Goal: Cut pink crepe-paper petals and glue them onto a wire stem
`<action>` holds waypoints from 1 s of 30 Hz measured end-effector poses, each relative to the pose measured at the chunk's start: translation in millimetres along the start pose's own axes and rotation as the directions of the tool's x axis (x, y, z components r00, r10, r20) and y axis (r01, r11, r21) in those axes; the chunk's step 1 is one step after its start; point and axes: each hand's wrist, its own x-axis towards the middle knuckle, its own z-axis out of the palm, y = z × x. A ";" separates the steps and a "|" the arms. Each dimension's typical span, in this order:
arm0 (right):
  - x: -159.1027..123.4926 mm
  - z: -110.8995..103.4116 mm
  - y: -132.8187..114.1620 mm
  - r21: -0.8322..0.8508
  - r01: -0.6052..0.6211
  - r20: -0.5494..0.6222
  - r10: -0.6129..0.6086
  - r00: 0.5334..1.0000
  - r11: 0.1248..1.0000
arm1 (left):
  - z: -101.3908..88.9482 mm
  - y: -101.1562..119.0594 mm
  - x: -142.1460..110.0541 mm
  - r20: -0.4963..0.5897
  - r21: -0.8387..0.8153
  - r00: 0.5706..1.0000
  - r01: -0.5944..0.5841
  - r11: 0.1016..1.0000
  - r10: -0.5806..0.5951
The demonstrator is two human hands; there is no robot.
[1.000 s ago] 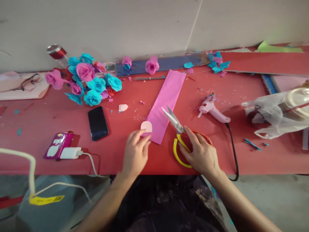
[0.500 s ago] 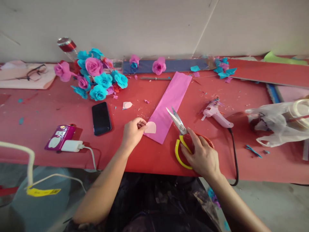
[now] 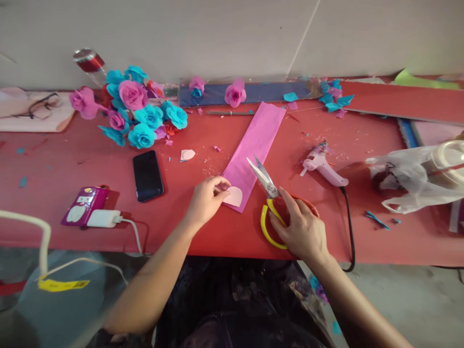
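My left hand (image 3: 206, 199) pinches a small pale pink petal-shaped cutout (image 3: 234, 196) and holds it on the near end of a long pink paper strip (image 3: 255, 147). The strip lies flat on the red table (image 3: 72, 164). My right hand (image 3: 302, 230) rests on the yellow and orange handles of a pair of scissors (image 3: 268, 198), fingers curled over them. The scissor blades are slightly apart and point up-left over the strip's right edge.
A bunch of pink and blue paper roses (image 3: 134, 113) lies at the back left. A black phone (image 3: 147, 175), a purple power bank with white charger (image 3: 87, 212), a pink glue gun (image 3: 322, 166) with black cord and a plastic bag (image 3: 413, 176) are also there.
My left hand has slid the petal cutout a little to the right onto the strip's end. My right hand has stayed on the scissor handles.
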 end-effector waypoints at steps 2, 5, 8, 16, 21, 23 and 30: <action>0.1 -0.3 0.1 -0.001 -0.002 0.006 0.002 1.000 1.000 | 6.4 0.5 -5.9 -0.042 0.086 0.995 -0.086 0.993 0.090; 0.3 -0.3 0.2 0.002 -0.009 0.012 0.009 1.000 1.000 | 10.2 1.5 -12.4 -0.054 0.159 0.985 -0.155 0.975 0.165; 0.7 -0.5 -0.3 0.011 -0.020 0.015 0.020 1.000 1.000 | 9.3 0.9 -14.3 -0.009 0.193 0.973 -0.224 0.955 0.230; 1.5 -1.4 -2.2 0.008 -0.039 0.026 0.039 0.999 0.999 | 6.6 -8.1 -12.0 0.141 0.261 0.894 -0.448 0.855 0.426; 0.4 -0.8 -1.1 0.005 -0.035 0.023 0.035 0.999 0.999 | 10.8 -9.8 -11.5 0.124 0.281 0.848 -0.528 0.801 0.515; 0.2 -0.9 -1.0 0.006 -0.034 0.022 0.034 0.999 0.999 | 11.6 -10.7 -11.0 0.122 0.291 0.829 -0.556 0.779 0.546; 1.1 -1.2 -0.7 0.017 -0.034 0.023 0.033 0.999 0.999 | 12.1 -11.3 -14.2 0.120 0.348 0.796 -0.594 0.726 0.594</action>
